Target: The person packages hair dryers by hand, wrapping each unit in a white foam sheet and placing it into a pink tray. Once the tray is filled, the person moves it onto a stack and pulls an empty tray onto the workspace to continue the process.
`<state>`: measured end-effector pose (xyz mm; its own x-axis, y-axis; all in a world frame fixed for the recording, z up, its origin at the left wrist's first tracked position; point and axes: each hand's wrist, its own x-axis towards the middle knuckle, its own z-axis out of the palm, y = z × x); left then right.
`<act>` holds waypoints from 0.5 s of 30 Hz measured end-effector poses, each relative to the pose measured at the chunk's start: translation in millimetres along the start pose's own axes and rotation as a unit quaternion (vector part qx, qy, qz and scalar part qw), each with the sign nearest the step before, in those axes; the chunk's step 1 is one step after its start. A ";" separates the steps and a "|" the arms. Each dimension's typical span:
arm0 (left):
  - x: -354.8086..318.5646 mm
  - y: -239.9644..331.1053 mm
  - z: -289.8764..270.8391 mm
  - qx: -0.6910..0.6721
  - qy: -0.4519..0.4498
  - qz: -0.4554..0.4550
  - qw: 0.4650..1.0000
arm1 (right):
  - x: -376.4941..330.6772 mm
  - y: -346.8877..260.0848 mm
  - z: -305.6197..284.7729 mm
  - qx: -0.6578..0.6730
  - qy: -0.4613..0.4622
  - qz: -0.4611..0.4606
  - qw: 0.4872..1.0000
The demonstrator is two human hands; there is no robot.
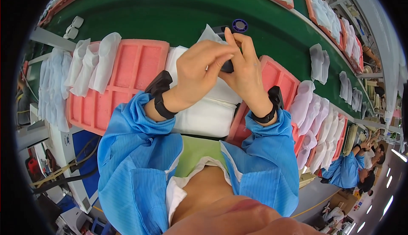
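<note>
My left hand point(196, 71) and my right hand point(245, 71) meet over a stack of white sheet-like bags point(204, 118). Between them a small black object point(228, 67) shows in part, and my right hand's thumb and fingers close round it. The left thumb and index finger are pinched together at the right fingers; whatever they hold is too small or hidden to name. Behind the left hand a white translucent pouch point(209, 34) sticks up. Just beyond the fingertips lie a roll of purple-rimmed tape point(239, 25) and a dark item, partly covered.
A pink compartment tray point(140, 65) stands on the left, with white-wrapped pieces point(105, 61) on its far end. Another pink tray point(278, 77) on the right bears several wrapped pieces point(312, 107). Beyond runs a green belt point(170, 10) with more wrapped pieces point(319, 63). Co-workers point(346, 169) sit at right.
</note>
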<state>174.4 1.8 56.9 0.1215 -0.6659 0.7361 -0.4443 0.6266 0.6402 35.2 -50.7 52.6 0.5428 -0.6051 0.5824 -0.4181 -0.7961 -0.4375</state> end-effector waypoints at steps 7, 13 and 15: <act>-13.5 -0.2 14.5 0.010 -0.038 0.064 0.997 | -1.3 14.5 -1.8 0.010 0.042 0.008 0.999; 1.0 5.3 16.2 0.029 -0.064 -0.097 0.993 | -0.3 19.8 -3.7 0.162 0.100 0.206 0.960; 5.2 -6.9 13.7 0.038 -0.052 -0.065 0.996 | -1.9 7.4 -5.1 0.209 0.103 0.247 0.940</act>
<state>166.0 -11.6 53.3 0.0925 -0.7805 0.6183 -0.4977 0.5016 0.7076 27.4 -55.5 51.7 0.1864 -0.9225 0.3381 -0.2355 -0.3761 -0.8962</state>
